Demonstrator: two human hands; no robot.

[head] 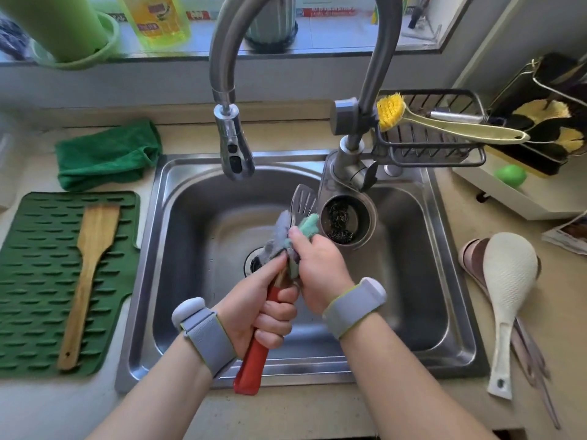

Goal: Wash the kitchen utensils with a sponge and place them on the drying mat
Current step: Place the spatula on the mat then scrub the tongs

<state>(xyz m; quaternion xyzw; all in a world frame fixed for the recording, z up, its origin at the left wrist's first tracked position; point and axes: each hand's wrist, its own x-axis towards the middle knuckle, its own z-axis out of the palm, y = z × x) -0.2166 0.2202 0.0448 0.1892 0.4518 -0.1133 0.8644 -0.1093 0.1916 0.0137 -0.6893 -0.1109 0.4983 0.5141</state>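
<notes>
**Left hand on the red handle, right hand scrubbing with the sponge**

Left hand [263, 309] is wrapped tight around the red handle [254, 360] of a slotted metal spatula [303, 201], fingers fully curled, holding it over the sink [413, 296] with the blade pointing away toward the faucet [235, 154].

Going left to right: on the tabletop [365, 414] at far left sits the green drying mat [31, 281] with a wooden spatula [90, 274] already lying on it, and a folded green cloth [108, 154] just behind the mat. Then the sink with both hands over it. On the right side a white rice paddle [505, 293] lies on top of what looks like another utensil, apparently not washed yet.

Right hand [320, 268] is clenched around the sponge [301, 231], a soft teal-and-grey thing, pressed against the spatula's shaft just below the blade. It's blurry there, so I can't tell exactly how the fingers sit.

Handling-wise, my guess: the spatula is stiff and light, but wet or soapy metal would be slick, so the red handle is the place to grab. The sponge just squishes and folds around whatever it's rubbing. Nothing fragile here; worst case it slips and clatters into the basin.
</notes>
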